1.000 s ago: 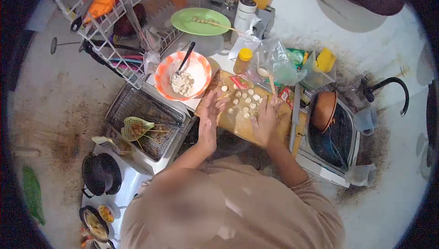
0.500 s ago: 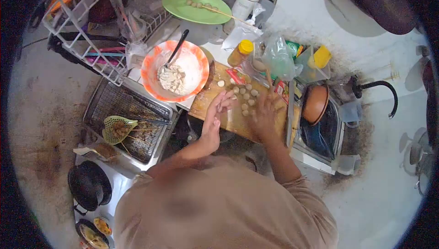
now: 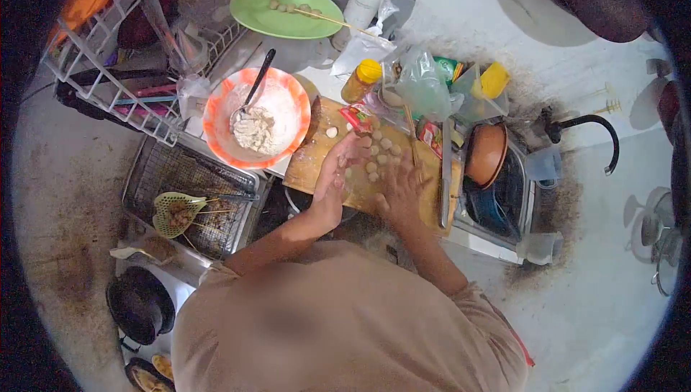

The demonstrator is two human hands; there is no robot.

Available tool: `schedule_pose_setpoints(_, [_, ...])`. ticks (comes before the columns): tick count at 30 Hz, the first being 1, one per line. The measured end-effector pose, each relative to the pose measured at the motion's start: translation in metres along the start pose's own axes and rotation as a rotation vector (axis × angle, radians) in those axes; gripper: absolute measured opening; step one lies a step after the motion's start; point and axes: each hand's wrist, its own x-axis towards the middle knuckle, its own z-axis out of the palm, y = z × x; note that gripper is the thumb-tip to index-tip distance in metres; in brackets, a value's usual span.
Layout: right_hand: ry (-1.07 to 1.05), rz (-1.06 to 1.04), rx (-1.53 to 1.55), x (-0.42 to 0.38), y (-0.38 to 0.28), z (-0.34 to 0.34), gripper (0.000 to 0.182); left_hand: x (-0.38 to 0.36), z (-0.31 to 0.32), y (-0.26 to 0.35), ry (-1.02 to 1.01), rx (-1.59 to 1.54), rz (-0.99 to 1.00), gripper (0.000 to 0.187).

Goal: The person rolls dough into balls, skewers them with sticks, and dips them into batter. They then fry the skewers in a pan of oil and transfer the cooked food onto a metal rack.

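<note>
My left hand [image 3: 341, 176] is over the left part of a wooden cutting board [image 3: 304, 169], turned on its side with its fingers apart. My right hand [image 3: 402, 189] hovers over or rests on the board's middle, palm down, fingers spread. Nothing shows in either hand, though the left palm is partly hidden. Several small pale dough balls [image 3: 385, 144] lie between and beyond my hands, and one [image 3: 332, 132] sits apart at the left. A knife [image 3: 445, 176] lies along the board's right side. An orange-and-white bowl [image 3: 301, 115] with white dough and a black-handled spoon stands left of the board.
Behind the board are a yellow-capped jar [image 3: 361, 81], a plastic bag [image 3: 425, 86] and a green plate [image 3: 248, 14] with skewered balls. A sink with a brown bowl [image 3: 487, 153] is at right; a rack tray [image 3: 144, 176] with a green strainer [image 3: 173, 213] is at left.
The view has shifted, so the whole scene sits slightly further left. My right hand has come a little closer to my left hand, its fingers still spread.
</note>
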Motion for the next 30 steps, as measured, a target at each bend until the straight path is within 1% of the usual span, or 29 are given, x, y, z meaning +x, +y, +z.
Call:
schedule_pose_setpoints(1, [-0.055, 0.002, -0.029, -0.007, 0.004, -0.002, 0.073, 0.001, 0.0, 0.002, -0.001, -0.011, 0.009, 0.071])
schedule_pose_setpoints(4, [-0.032, 0.167, -0.088, 0.007, 0.013, -0.015, 0.071, -0.001, 0.0, 0.001, 0.026, 0.006, 0.002, 0.072])
schedule_pose_setpoints(7, [0.006, 0.094, 0.038, 0.033, 0.011, -0.002, 0.068, -0.004, 0.004, 0.001, 0.03, 0.013, -0.021, 0.073])
schedule_pose_setpoints(10, [0.091, 0.111, -0.041, 0.042, 0.009, -0.01, 0.063, -0.005, 0.006, 0.0, 0.02, 0.011, 0.005, 0.07])
schedule_pose_setpoints(13, [0.42, -0.038, 0.569, 0.036, 0.035, -0.046, 0.054, -0.005, 0.007, 0.003, 0.043, 0.01, 0.052, 0.065])
schedule_pose_setpoints(16, [0.213, 0.164, 0.529, 0.002, 0.061, -0.042, 0.043, -0.007, 0.006, 0.003, 0.059, 0.028, 0.063, 0.06])
schedule_pose_setpoints(17, [0.164, 0.124, 0.446, -0.01, 0.061, -0.037, 0.042, -0.008, 0.004, 0.003, 0.058, 0.039, 0.064, 0.059])
schedule_pose_setpoints(19, [0.073, 0.044, 0.284, -0.026, 0.06, -0.025, 0.04, -0.01, 0.001, 0.003, -0.006, 0.009, 0.052, 0.055])
schedule_pose_setpoints(22, [0.134, -0.185, 0.389, -0.027, 0.059, -0.017, 0.036, -0.01, 0.003, 0.006, -0.052, 0.003, 0.071, 0.052])
schedule_pose_setpoints(25, [0.202, -0.067, 0.382, -0.024, 0.047, -0.016, 0.029, -0.009, 0.006, 0.004, -0.061, 0.026, 0.098, 0.051])
schedule_pose_setpoints(28, [0.275, -0.12, 0.375, -0.021, 0.047, -0.005, 0.026, -0.01, 0.01, 0.003, -0.077, 0.033, 0.112, 0.05])
schedule_pose_setpoints(30, [0.192, -0.066, 0.389, -0.021, 0.045, -0.007, 0.027, -0.01, 0.012, 0.003, -0.088, 0.031, 0.113, 0.05])
